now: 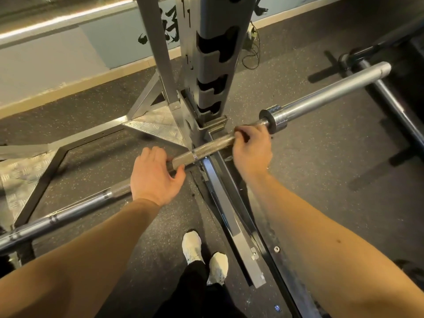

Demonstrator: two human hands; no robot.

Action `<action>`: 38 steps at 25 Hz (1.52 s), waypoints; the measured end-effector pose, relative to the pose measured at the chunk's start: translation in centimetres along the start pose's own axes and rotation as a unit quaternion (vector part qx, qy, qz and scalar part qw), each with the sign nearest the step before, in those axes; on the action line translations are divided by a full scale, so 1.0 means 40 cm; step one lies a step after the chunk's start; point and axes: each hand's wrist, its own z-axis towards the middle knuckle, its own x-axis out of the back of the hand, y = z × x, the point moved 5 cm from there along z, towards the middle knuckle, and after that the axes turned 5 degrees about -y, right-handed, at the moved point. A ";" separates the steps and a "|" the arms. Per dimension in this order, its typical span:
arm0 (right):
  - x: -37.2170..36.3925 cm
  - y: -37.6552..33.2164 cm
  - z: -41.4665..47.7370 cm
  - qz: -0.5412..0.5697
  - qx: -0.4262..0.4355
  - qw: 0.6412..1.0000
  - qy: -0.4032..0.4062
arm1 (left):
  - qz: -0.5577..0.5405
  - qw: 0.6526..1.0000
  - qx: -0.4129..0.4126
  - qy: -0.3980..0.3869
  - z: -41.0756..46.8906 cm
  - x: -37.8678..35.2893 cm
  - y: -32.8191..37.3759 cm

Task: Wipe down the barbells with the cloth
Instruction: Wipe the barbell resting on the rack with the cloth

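Looking down, what takes up the most room?

Dark speckled rubber floor [309, 168], running up to a pale wall [46, 65] at the top left. On it stands a grey steel rack [159, 53], its slotted upright rising in the middle and checker-plate feet [156, 125] spreading to the left.

And the barbell?

The barbell [213, 146] runs slantwise across the view, from the lower left edge up to the right, passing in front of the foot of the upright. Its smooth sleeve [332, 90] sticks out to the upper right, past a bright collar [273, 120]. What carries it I cannot tell. A second bar [390, 97] lies low at the far right, well apart.

Where are the hands?

Both bare forearms reach in from the bottom. The left hand [156, 175] is wrapped over the knurled shaft, fingers curled across the top and thumb against the near side. The right hand [252, 148] grips the same shaft further up, just beside the collar, fingers curled round it.

Anything smaller?

Two white shoes [192, 246] on the floor between the forearms, with dark trouser legs.
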 end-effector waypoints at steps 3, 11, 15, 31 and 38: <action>-0.029 -0.033 -0.034 -0.054 0.106 0.990 -0.081 | 0.004 1.000 -0.001 -0.006 0.000 -0.012 -0.004; -0.045 -0.049 -0.080 0.011 0.039 0.999 -0.026 | -0.010 1.000 -0.011 0.010 0.001 -0.002 0.000; -0.015 -0.024 -0.038 -0.068 0.092 0.992 -0.056 | -0.035 0.999 0.022 -0.016 -0.001 0.000 -0.008; 0.030 -0.029 -0.082 -0.025 -0.078 0.996 0.044 | -0.077 0.988 -0.092 -0.097 0.048 0.035 -0.009; -0.101 -0.095 -0.100 -0.038 0.033 0.998 0.043 | -0.087 0.989 -0.116 -0.026 0.030 0.029 -0.002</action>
